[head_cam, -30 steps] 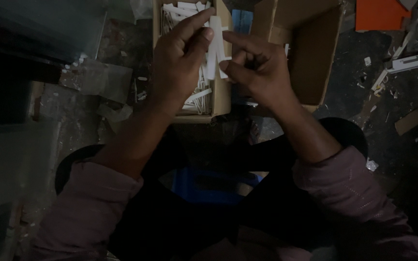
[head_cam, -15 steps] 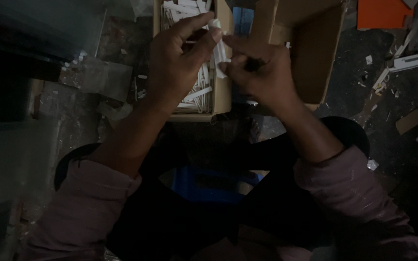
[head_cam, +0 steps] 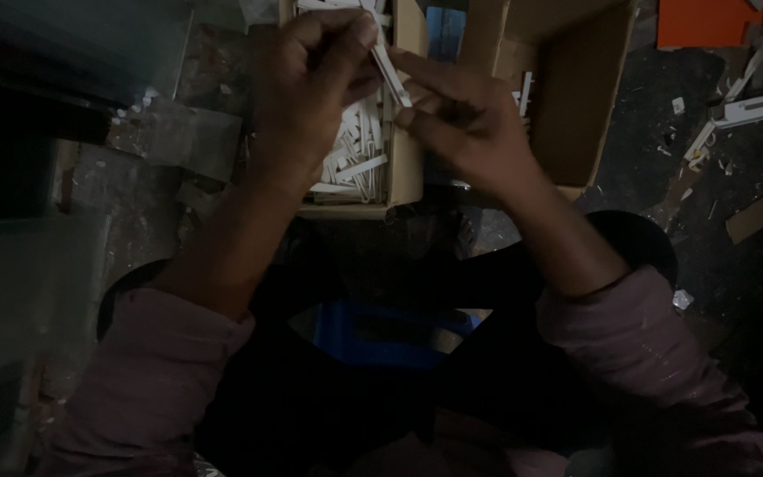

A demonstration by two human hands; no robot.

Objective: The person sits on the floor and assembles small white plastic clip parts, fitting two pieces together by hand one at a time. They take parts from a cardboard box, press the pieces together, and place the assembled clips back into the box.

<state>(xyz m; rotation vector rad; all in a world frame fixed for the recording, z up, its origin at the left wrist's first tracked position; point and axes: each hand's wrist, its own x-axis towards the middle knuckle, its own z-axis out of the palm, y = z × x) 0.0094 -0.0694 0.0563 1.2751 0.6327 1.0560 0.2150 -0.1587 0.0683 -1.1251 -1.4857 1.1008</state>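
White strip (head_cam: 392,75) now tilted between hands

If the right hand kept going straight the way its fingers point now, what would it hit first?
Most likely the thin white strip pinched between both hands, then the left hand right behind it. The right hand points up-left at them, above the cardboard box of white strips; depth is unclear.

Head-camera view, looking down on the wearer. Both arms wore long, loose sleeves of dull pinkish-mauve fabric. The left pinkish-mauve fabric sleeve (head_cam: 147,380) was pushed up, ending in a plain edge well above the wrist; the right pinkish-mauve fabric sleeve (head_cam: 642,349) was pushed up likewise and showed soft folds near its edge. The bare left hand (head_cam: 306,84) and bare right hand (head_cam: 465,124) carried no gloves, rings or watch. Dark trousers (head_cam: 381,397) covered the lap and knees, their detail lost in shadow.
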